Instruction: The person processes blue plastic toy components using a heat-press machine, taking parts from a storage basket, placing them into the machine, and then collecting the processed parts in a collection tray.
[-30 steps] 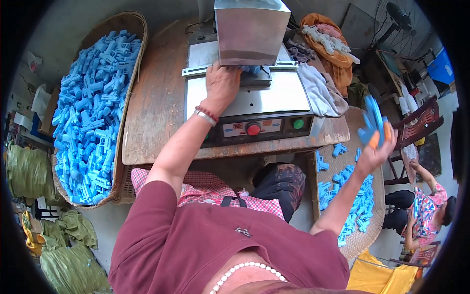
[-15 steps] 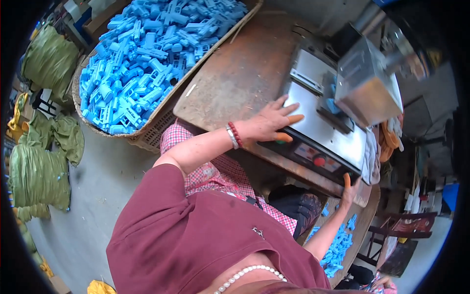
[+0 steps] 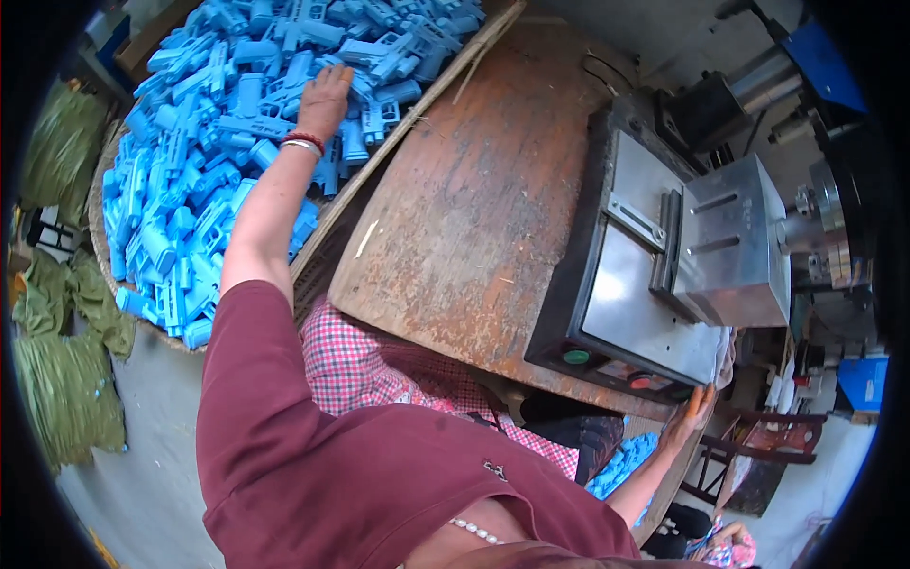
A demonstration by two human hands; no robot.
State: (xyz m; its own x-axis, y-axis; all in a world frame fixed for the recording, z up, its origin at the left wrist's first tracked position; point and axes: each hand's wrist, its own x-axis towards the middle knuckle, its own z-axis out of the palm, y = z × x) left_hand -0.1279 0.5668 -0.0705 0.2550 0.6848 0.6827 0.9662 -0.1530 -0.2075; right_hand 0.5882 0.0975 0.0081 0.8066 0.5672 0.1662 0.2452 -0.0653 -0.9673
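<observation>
My left hand [image 3: 325,102] reaches into a big woven basket [image 3: 305,284] heaped with light-blue plastic toy pistols [image 3: 251,90]. Its fingers bend down onto the pile; their undersides are hidden, so I cannot tell whether a toy is gripped. At the front right corner of a bench press machine [image 3: 555,327], my right hand [image 3: 692,417] rests with fingers extended, near a dark button [image 3: 678,392]. Above the machine's bright metal plate [image 3: 630,303] sits a large metal block [image 3: 735,242], close to a slotted stop bar [image 3: 637,223]. No blue toy shows between block and plate.
The machine stands on a worn wooden table [image 3: 455,218]. More blue toys [image 3: 621,465] lie on a lower surface beside my right forearm. Green sacks [image 3: 66,398] stand at left. A wooden chair [image 3: 773,436] and another person [image 3: 725,545] are at right.
My left hand has moved from the machine's front left edge to the basket. My right hand stays at the corner. The view has shifted, and blue pieces beside the block no longer show.
</observation>
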